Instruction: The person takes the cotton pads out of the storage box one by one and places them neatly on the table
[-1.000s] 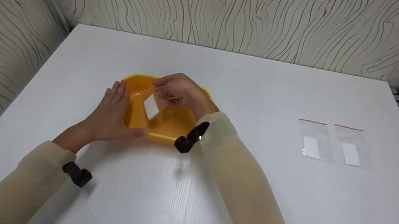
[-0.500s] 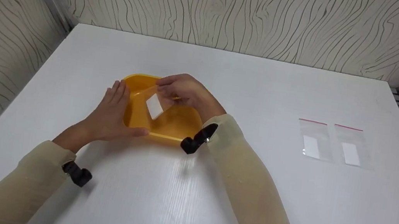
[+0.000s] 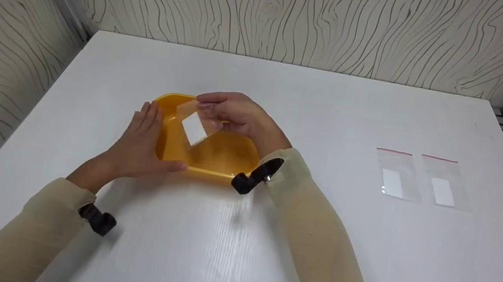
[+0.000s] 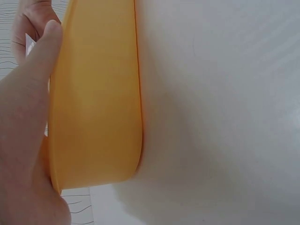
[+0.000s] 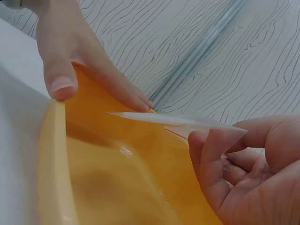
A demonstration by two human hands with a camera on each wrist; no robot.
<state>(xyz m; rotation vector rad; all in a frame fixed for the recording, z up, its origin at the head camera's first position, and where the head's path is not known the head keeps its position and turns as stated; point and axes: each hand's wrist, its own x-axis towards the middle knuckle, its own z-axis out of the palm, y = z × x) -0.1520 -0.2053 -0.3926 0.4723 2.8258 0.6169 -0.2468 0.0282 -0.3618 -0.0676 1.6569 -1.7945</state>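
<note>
The right hand (image 3: 238, 114) pinches a small clear zip bag with a white label (image 3: 194, 129) at its edge, holding it tilted over a yellow plastic bin (image 3: 229, 157). In the right wrist view the bag (image 5: 178, 122) appears nearly edge-on above the bin's inside, and its red zip strip shows. Spanning the bin's left end, the left hand (image 3: 137, 147) has its fingers straight along that side and its thumb on the front rim. In the left wrist view this thumb rests at the rim, beside the bin's outer wall (image 4: 98, 93).
Two more clear zip bags, a left one (image 3: 393, 183) and a right one (image 3: 442, 191), lie side by side on the right of the white table (image 3: 335, 108). Both have red strips and white labels. Wood-patterned panels (image 3: 298, 15) stand behind and beside the table.
The right hand has shifted slightly to the right, and the bag it pinches has come up a little and turned. The left hand and bin stay where they were.
</note>
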